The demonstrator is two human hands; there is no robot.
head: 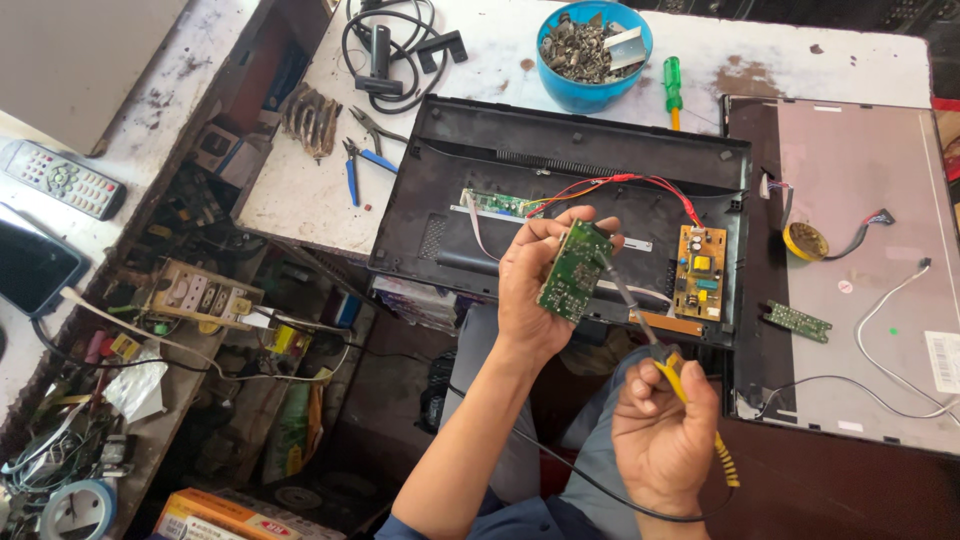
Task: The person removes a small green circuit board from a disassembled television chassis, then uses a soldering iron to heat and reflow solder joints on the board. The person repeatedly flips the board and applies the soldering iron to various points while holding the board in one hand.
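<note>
My left hand (pixel 532 290) holds a small green circuit board (pixel 573 272) upright in front of me, above my lap. My right hand (pixel 664 425) grips a soldering iron (pixel 665 365) with a yellow handle, and its metal tip touches the right edge of the board. The iron's black cord (pixel 580 480) runs down across my lap. Behind the board lies the open black back cover of a monitor (pixel 560 170), with a yellow power board (pixel 700 272) and red wires (pixel 620 183) inside it.
A blue bowl of metal scraps (pixel 593 45), a green screwdriver (pixel 673 85), blue-handled pliers (pixel 352 165) and black cables lie on the white bench. A flat display panel (pixel 850 250) lies at right with a tin of flux (pixel 805 241). A remote control (pixel 62 180) and cluttered parts are at left.
</note>
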